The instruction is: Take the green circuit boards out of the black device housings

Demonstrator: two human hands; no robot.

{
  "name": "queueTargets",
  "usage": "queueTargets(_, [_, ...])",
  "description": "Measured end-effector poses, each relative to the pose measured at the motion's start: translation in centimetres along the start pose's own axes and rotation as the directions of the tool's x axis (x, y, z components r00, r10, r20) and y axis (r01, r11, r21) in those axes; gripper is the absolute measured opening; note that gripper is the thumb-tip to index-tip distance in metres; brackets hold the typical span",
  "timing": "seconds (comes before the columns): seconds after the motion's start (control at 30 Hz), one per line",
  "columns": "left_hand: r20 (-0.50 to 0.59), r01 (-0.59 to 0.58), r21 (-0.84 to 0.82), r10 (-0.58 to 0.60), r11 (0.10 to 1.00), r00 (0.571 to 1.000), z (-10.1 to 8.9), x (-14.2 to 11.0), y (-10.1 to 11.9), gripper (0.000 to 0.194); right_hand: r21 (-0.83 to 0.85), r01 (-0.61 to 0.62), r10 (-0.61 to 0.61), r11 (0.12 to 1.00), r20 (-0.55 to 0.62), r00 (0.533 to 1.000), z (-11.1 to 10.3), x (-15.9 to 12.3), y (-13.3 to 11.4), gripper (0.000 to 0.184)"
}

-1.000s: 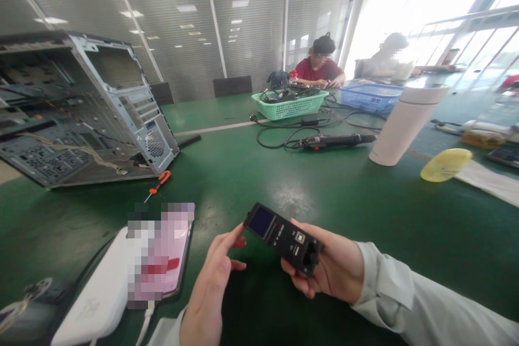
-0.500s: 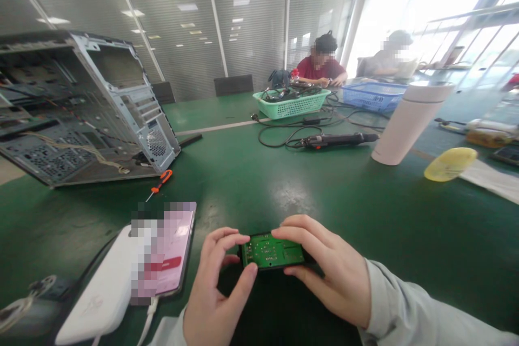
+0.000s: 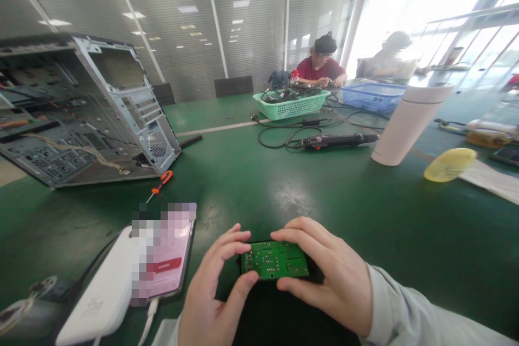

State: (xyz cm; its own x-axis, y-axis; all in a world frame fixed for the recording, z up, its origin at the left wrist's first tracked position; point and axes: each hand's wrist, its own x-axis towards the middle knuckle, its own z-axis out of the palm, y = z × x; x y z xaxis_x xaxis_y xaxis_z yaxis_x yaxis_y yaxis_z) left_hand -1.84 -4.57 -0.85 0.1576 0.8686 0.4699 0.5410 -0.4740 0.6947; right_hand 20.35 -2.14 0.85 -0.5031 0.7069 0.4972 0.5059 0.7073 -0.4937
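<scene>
A green circuit board (image 3: 278,260) with a dark rim, solder side up, lies between my hands just above the table's near edge. My left hand (image 3: 223,275) grips its left end, the thumb at the lower corner and the fingertips at the upper edge. From the right, my right hand (image 3: 328,270) holds the other end, with the thumb below and the index finger along the top. Whatever lies under the board is hidden.
At left stand an opened computer case (image 3: 117,113), an orange screwdriver (image 3: 162,182), a phone (image 3: 174,248) and a white power bank (image 3: 103,286). Farther off lie an electric screwdriver (image 3: 340,141), a green basket (image 3: 292,105), a pink tumbler (image 3: 407,127) and a yellow object (image 3: 450,165). Two people sit beyond.
The board has tipped slightly toward me and shows more of its face. My right thumb has shifted a little left along its lower edge.
</scene>
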Motion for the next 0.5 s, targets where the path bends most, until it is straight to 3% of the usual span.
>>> queueTargets(0.2, [-0.011, -0.114, 0.083, 0.115, 0.990, 0.993, -0.26, 0.40, 0.49, 0.025, -0.042, 0.038, -0.038, 0.998, -0.002, 0.999, -0.42, 0.14, -0.23, 0.037])
queueTargets(0.37, [0.042, -0.235, 0.275, 0.233, 0.932, 0.972, -0.20, 0.77, 0.84, 0.052, -0.117, 0.143, -0.144, 0.983, -0.004, 0.990, -0.59, 0.21, -0.40, 0.034])
queueTargets(0.5, [0.024, -0.194, 0.256, 0.194, 0.947, 0.981, -0.37, 0.69, 0.99, 0.042, -0.146, 0.145, -0.147, 0.979, 0.001, 0.989, -0.85, 0.35, -0.17, 0.040])
